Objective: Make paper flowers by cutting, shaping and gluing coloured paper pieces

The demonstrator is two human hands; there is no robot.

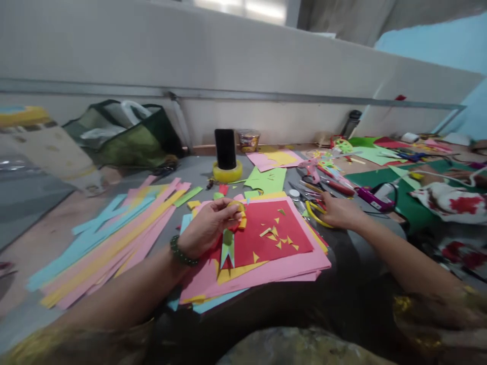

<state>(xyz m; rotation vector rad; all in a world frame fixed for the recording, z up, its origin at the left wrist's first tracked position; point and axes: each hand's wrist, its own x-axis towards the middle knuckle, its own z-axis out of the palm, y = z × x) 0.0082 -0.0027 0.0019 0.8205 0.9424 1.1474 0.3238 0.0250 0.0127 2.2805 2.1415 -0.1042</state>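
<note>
My left hand (207,223), with a dark bead bracelet, pinches a small curled yellow paper piece (242,217) above the red sheet (251,238). Below those fingers hangs a green and pale paper strip (228,248) with a notched end; whether it joins the yellow piece I cannot tell. To the right, my right hand (338,209) has its fingers closed at the yellow-handled scissors (316,217), which lie low by the table. Small yellow paper scraps (279,237) are scattered over the red sheet, which lies on a stack of pink sheets (300,266).
Long coloured paper strips (125,233) spread across the left. A phone (225,148) stands in a yellow tape roll (227,173) at the back. A pink glue gun (312,170) and a purple device (375,198) lie right. Another person's arm (437,175) rests far right.
</note>
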